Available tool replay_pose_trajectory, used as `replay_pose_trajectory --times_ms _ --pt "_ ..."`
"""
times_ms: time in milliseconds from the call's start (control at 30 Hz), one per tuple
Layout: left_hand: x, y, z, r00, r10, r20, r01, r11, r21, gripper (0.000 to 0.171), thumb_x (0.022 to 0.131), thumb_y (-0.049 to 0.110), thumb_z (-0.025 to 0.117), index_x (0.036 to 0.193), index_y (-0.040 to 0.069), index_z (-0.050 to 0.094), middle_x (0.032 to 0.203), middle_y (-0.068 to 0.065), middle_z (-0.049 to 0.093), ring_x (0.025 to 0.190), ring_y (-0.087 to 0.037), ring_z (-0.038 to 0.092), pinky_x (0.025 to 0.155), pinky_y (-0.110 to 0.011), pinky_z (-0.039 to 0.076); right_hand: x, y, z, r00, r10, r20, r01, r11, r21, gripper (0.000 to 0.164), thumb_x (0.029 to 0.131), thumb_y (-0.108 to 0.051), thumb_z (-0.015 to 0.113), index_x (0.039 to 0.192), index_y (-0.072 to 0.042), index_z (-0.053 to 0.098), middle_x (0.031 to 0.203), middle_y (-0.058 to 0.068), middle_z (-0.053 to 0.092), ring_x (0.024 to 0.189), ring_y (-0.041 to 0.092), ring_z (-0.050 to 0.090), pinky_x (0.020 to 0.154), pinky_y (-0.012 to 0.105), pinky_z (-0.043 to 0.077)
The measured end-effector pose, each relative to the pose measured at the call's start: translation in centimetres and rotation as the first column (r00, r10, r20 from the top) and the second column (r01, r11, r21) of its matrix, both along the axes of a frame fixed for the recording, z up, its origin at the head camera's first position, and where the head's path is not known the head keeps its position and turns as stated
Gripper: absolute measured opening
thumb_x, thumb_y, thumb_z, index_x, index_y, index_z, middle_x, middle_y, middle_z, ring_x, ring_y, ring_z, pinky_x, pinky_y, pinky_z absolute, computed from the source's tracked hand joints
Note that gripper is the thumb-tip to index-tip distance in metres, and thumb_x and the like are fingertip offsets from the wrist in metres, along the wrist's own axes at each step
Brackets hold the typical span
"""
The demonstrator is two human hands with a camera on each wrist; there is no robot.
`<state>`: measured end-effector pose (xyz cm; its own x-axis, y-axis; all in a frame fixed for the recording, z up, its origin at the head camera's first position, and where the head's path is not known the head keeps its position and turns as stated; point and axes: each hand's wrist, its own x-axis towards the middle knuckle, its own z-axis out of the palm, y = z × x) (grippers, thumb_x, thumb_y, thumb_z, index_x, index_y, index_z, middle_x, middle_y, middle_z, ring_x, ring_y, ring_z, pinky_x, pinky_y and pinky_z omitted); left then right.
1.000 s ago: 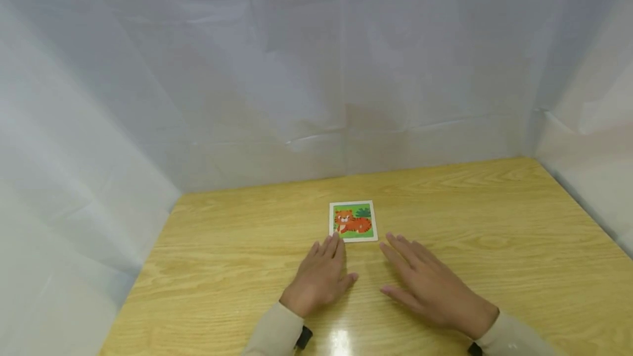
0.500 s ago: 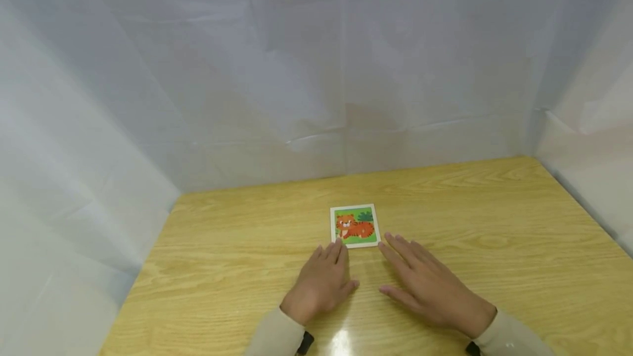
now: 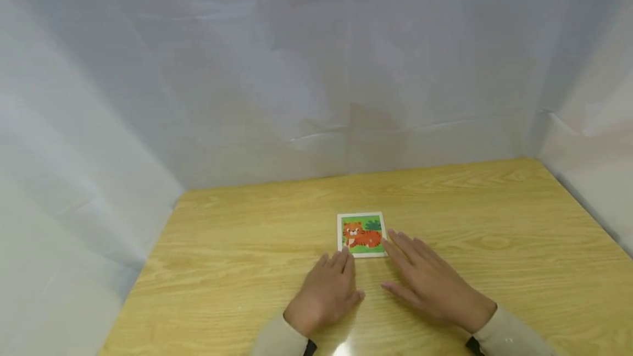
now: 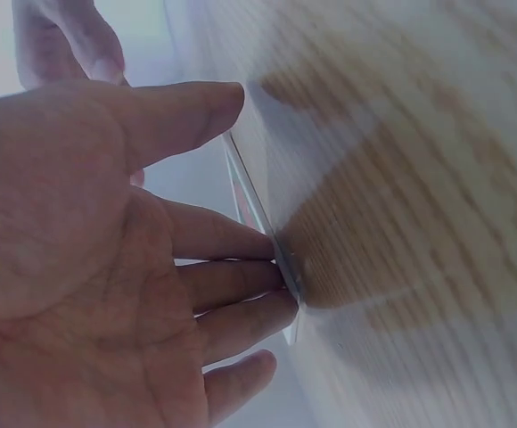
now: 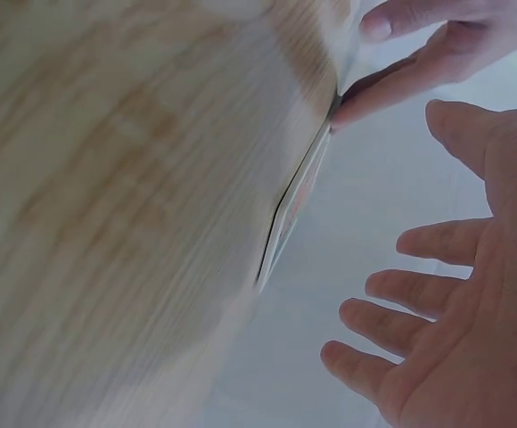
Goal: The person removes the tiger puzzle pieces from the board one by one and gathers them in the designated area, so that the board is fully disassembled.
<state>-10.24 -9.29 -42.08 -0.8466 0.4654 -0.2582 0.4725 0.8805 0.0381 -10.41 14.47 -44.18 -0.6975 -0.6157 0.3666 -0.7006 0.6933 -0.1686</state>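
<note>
A square picture tile (image 3: pixel 362 235) with an orange tiger on green and a white border lies flat on the wooden table (image 3: pixel 237 268). My left hand (image 3: pixel 326 293) reaches over its near left corner, fingers extended and fingertips on the tile's near edge, thumb held apart. In the left wrist view those fingertips (image 4: pixel 281 299) meet the tile's rim (image 4: pixel 250 187). My right hand (image 3: pixel 435 284) is spread beside the near right corner, its index fingertip overlapping the edge in the head view. The right wrist view shows the right fingers (image 5: pixel 401 321) straight, separated and raised off the tabletop.
A pale plastic sheet (image 3: pixel 316 70) hangs behind the table's back edge, with more sheeting (image 3: pixel 64 180) on the left and on the right (image 3: pixel 593 147). Black straps (image 3: pixel 473 345) show at the cuffs.
The tile has slid toward the person and slightly to the right, along with the left fingertips on it. The right hand has stayed almost in place, so the tile now sits closer to it.
</note>
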Motion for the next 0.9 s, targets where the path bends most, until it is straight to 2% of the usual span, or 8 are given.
replay_pose_trajectory --times_ms 167,433,700,900 --pt "0.6 0.3 0.0 1.000 -0.010 0.003 0.010 1.000 -0.021 0.078 0.101 0.055 0.052 0.155 0.001 0.035 0.162 -0.015 0.031 0.148 -0.027 0.032 0.120 -0.046 0.024 -0.4 0.2 0.0 0.999 -0.018 0.030 0.017 1.000 0.022 0.074 0.099 -0.040 0.065 0.152 0.004 0.037 0.155 0.027 0.038 0.139 0.043 0.042 0.109 0.060 0.036" --pt "1.4 0.5 0.0 0.999 0.003 0.044 -0.003 1.000 0.001 0.077 0.100 0.053 0.055 0.155 0.003 0.036 0.162 -0.014 0.033 0.148 -0.027 0.032 0.121 -0.046 0.023 -0.8 0.3 -0.1 0.996 -0.039 0.085 0.035 0.998 0.044 0.074 0.099 -0.039 0.065 0.152 0.005 0.039 0.155 0.028 0.036 0.141 0.042 0.041 0.111 0.059 0.034" --pt "1.9 0.5 0.4 0.999 -0.020 0.039 0.020 1.000 0.001 0.074 0.100 0.052 0.056 0.153 0.002 0.039 0.160 -0.014 0.036 0.146 -0.027 0.036 0.120 -0.046 0.026 -1.1 0.4 0.2 0.987 -0.049 0.153 0.036 0.996 0.083 0.072 0.101 -0.042 0.062 0.151 0.005 0.040 0.156 0.027 0.036 0.140 0.044 0.040 0.112 0.060 0.032" --pt "2.1 0.5 0.6 0.999 -0.027 0.047 0.028 1.000 -0.012 0.074 0.101 0.053 0.053 0.154 0.004 0.039 0.160 -0.013 0.036 0.146 -0.025 0.036 0.120 -0.046 0.026 -1.6 0.5 0.8 0.980 -0.026 0.195 0.001 0.992 0.125 0.070 0.102 -0.039 0.061 0.149 0.008 0.041 0.154 0.030 0.037 0.139 0.045 0.041 0.110 0.062 0.034"
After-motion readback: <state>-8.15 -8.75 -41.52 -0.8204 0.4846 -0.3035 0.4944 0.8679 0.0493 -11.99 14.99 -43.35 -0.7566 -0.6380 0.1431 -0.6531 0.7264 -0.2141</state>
